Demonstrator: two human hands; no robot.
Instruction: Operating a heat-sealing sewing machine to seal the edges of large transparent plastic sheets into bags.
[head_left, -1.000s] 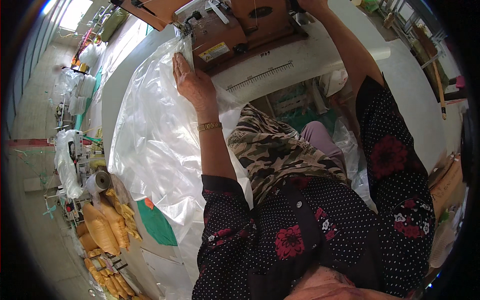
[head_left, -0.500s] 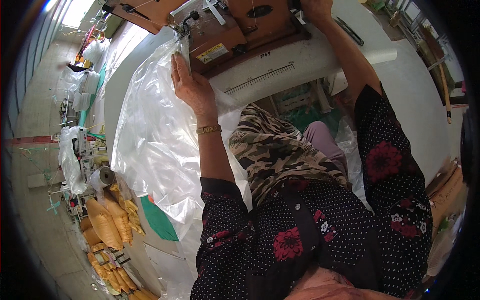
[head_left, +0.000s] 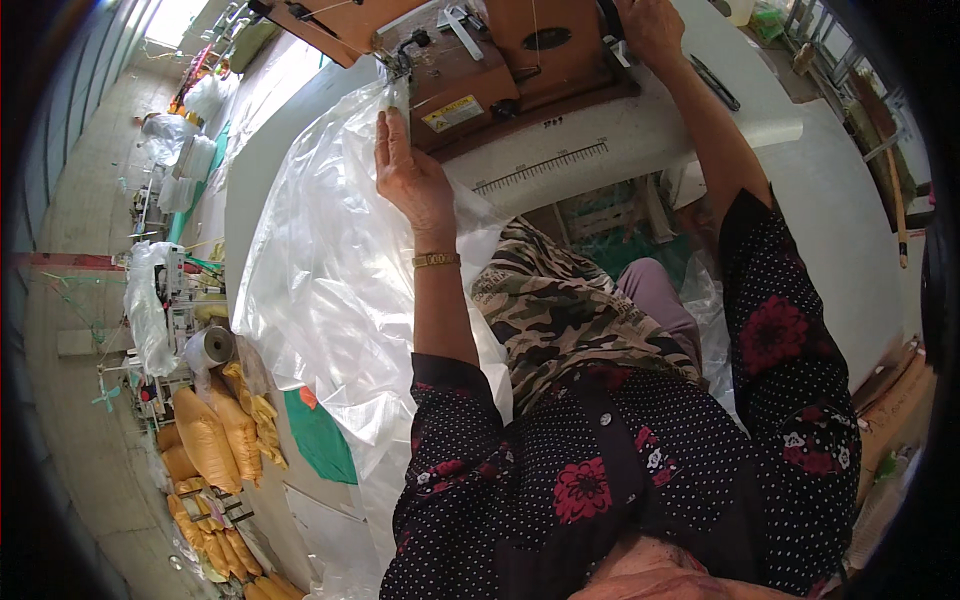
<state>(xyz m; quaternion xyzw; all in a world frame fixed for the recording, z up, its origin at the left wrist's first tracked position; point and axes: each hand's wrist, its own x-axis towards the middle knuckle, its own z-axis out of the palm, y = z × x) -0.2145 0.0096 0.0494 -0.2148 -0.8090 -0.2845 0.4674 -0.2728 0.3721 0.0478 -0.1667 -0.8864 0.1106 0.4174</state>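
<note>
A brown sewing machine (head_left: 465, 85) stands at the top of the view, a little beyond my hands. My left hand (head_left: 415, 185) lies on a large sheet of clear plastic film (head_left: 320, 250), fingers stretched out and close together. Its fingertips are just in front of the needle end of the machine, where the film's edge lies. The film spreads from there over the table's left side and hangs toward my lap. At the machine's right end, my right hand (head_left: 652, 35) is closed on the dark handwheel (head_left: 611, 18); the upper edge partly cuts off its fingers.
Dark tweezers (head_left: 715, 82) lie on the white table (head_left: 840, 215) right of the machine. Printed ruler marks (head_left: 540, 165) run along the table's front. On the left floor are stuffed yellow bags (head_left: 205, 440), a film roll (head_left: 210, 347) and a green piece (head_left: 318, 440).
The whole view has shifted slightly, so the machine and film appear further right. Both hands keep nearly the same places against the machine.
</note>
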